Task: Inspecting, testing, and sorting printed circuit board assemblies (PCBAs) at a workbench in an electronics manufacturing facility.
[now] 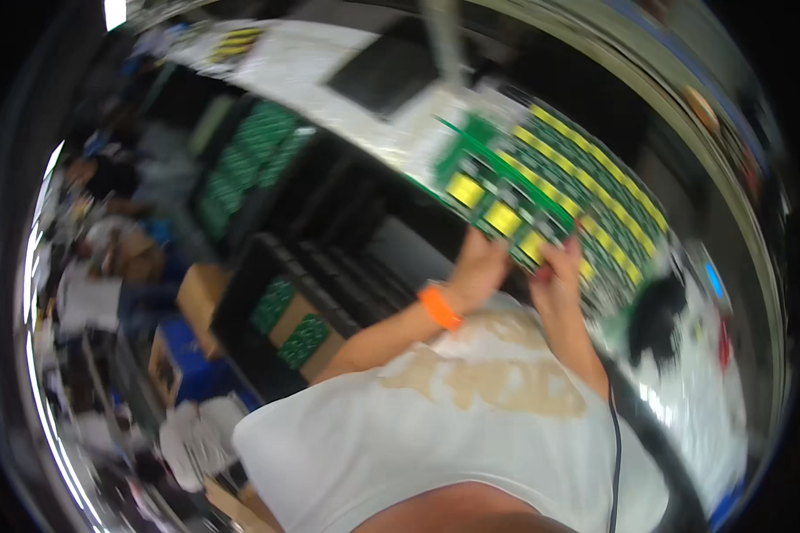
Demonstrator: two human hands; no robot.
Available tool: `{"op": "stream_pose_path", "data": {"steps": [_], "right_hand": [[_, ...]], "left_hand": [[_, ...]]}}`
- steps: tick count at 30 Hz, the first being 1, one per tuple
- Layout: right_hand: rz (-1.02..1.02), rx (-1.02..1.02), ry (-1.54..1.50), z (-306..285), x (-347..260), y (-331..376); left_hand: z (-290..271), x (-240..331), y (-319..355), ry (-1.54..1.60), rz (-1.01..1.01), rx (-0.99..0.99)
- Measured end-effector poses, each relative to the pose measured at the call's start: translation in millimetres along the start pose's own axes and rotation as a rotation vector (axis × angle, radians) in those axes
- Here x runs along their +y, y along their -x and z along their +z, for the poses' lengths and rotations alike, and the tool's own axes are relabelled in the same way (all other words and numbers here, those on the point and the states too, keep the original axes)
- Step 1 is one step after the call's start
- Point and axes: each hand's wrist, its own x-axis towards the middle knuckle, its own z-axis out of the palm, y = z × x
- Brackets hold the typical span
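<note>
A green circuit board panel [489,202] with large yellow blocks along it is held up in front of my body, slanting down to the right. My left hand [482,269], with an orange band [440,306] at its wrist, grips the panel's near edge; most of its fingers are hidden under the board. At the panel's right end, my right hand [558,266] closes on it between thumb and fingers. Just beyond and to the right lie several rows of similar boards with yellow blocks [600,173]. Motion blurs the details.
Left of me stand black bins, one holding green boards [304,341] beside cardboard, another farther off with more boards [256,147]. A white worktop [298,58] carries a dark mat [387,69]. A black cable [617,462] hangs by my right side. Other people are at far left.
</note>
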Motion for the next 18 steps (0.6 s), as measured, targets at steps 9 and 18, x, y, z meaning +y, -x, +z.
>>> {"op": "stream_pose_path", "data": {"steps": [9, 18], "right_hand": [[0.036, -0.201, 0.340, 16.8, 3.1, 14.4], [0.406, -0.503, 0.579, -10.0, -21.4, 9.7]], "left_hand": [[-40.3, 58.2, 3.8, 0.572, -0.091, 0.342], [-94.4, 96.9, 45.8, 0.363, -0.130, 0.503]]}}
